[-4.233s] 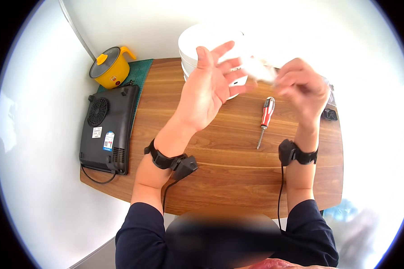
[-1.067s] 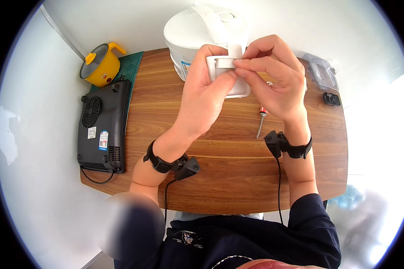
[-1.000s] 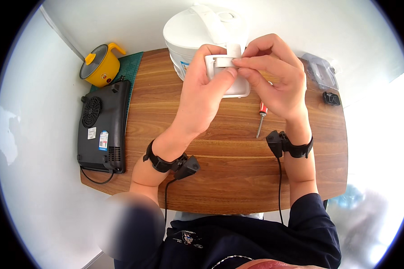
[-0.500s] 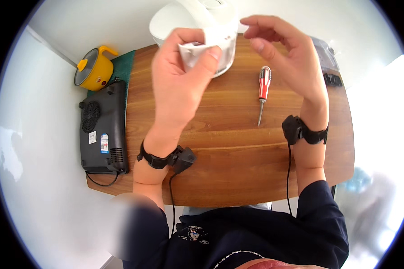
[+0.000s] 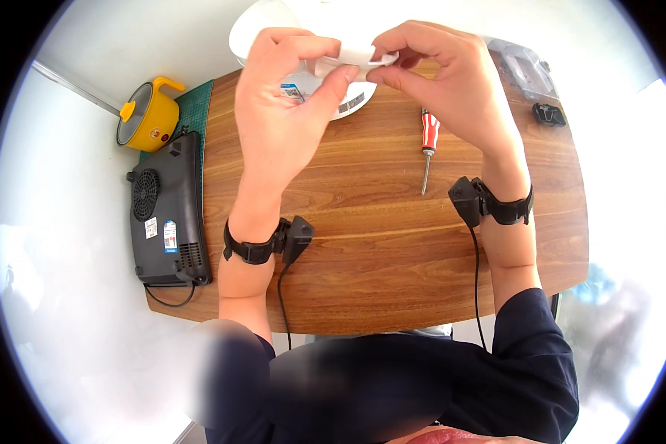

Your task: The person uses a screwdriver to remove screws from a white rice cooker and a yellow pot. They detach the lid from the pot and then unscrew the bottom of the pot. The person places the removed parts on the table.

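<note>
1. Far left: yellow pot (image 5: 154,117), grey lid, handle toward the back, standing on a green mat (image 5: 194,111) at the table's corner.
2. Near it, black flat appliance (image 5: 169,222) with round fan grille and two stickers showing; far end overlaps the mat, cord looping at its near end.
3. Left hand (image 5: 280,111): raised over the table's far side, thumb and fingers pinching the white part's left end. Black strap device on wrist.
4. Behind it, large white appliance (image 5: 247,37); hands and part block much of it, glare washes out more.
5. White part (image 5: 357,56): held up between both hands, in front of that appliance.
6. Screwdriver (image 5: 430,137), red and white, lying on the wooden table (image 5: 377,251), tip toward the person; handle's upper end hidden by the right hand.
7. Right hand (image 5: 451,85): thumb and fingers pinching the part's right end. Similar strap device.
8. Far right: clear plastic package (image 5: 527,70) at the back edge; small black piece (image 5: 548,115) just beside.
</note>
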`<state>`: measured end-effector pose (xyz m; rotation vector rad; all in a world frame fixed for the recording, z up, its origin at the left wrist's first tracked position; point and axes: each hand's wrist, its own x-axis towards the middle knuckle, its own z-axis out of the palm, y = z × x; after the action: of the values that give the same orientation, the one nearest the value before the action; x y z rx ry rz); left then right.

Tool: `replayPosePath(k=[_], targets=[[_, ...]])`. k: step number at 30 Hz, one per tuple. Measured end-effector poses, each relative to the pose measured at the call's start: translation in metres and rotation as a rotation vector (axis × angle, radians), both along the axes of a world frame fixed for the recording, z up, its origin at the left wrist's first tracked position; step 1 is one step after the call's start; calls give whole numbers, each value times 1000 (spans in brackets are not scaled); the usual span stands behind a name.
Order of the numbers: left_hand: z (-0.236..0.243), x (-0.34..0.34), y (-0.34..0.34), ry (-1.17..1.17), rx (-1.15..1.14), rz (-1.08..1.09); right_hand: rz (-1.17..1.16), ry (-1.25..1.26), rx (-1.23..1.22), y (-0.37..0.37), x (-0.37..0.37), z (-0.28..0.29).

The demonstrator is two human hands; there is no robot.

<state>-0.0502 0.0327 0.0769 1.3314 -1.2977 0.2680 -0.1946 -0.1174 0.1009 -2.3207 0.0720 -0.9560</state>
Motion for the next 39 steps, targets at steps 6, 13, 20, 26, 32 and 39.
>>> replayPosePath(k=[6, 13, 20, 26, 32, 39], targets=[[-4, 0, -5, -328, -13, 186, -28, -4, -255, -14, 8, -13], [-58, -11, -17, -478, 63, 333, 39, 202, -338, -33, 18, -34], [-94, -5, -16, -481, -23, 411, 60, 258, -335, -34, 28, -43], [-96, -3, -13, -471, -31, 401, 63, 228, -356, -33, 28, -44], [-94, 0, -14, -484, -36, 403, 55, 201, -388, -31, 27, -41], [-93, 2, -16, -468, -41, 413, 43, 181, -363, -34, 28, -44]])
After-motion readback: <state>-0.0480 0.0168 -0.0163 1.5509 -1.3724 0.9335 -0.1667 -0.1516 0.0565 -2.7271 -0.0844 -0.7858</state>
